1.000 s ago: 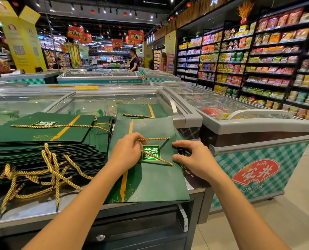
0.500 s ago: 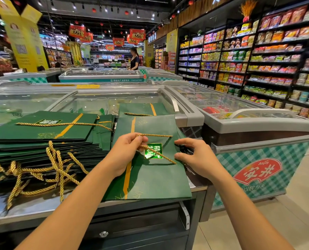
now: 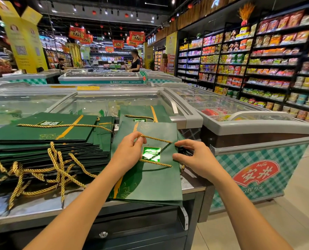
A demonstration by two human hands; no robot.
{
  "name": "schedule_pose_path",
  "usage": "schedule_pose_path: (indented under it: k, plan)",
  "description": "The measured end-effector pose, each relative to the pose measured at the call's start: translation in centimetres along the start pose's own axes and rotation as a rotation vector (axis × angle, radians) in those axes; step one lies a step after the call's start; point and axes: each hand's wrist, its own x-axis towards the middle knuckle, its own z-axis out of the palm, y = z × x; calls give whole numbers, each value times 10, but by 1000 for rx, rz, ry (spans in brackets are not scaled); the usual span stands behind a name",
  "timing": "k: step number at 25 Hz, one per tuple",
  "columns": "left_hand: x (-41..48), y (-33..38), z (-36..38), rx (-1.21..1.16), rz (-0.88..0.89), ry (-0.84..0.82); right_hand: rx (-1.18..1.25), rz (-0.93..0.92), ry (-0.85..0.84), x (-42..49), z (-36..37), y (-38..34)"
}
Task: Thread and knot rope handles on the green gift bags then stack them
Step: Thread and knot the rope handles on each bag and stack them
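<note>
The green gift bag in work lies flat at the front right corner of the bench, on top of a few more flat bags, with its near edge reaching just past the bench front. A gold rope handle runs over its face in two strands, one above and one below the shiny green label.

The left hand rests on the bag's left half. Its grip is closed, thumb and fingertips pinching the left end of the upper strand.

The right hand sits at the bag's right edge, where both strands end. Its thumb tip touches the bag near the lower strand and its fingers are curved over the edge. I cannot tell whether this grip has hold of the edge or the rope.

Just behind lies another green bag with a rope over it, resting on the freezer lid. To the left stands a tall stack of finished bags, with their gold handles spilling in a tangle toward the bench front.

Glass-topped chest freezers stand beside and behind the bench. Shelves of packaged snacks line the right aisle. Far back, a person in a dark top stands at another freezer.
</note>
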Motion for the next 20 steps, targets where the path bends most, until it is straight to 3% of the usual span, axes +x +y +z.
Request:
schedule_pose_path:
  k: [5, 8, 11, 14, 20]
  plan:
    - [-5, -4, 2, -23, 56, 124, -16, -60, 39, -6, 1, -4]
    - [-8, -5, -4, 148, 68, 154, -123, -20, 188, -2, 5, -3]
    - [-21, -3, -11, 461, 52, 51, -293, 23, 180, -1, 13, -9]
    - [-35, 3, -13, 534, 21, -55, -380, 49, 115, -3, 13, -17]
    - [-43, 16, -23, 440, -95, -69, 517, 118, 59, -15, -3, -35]
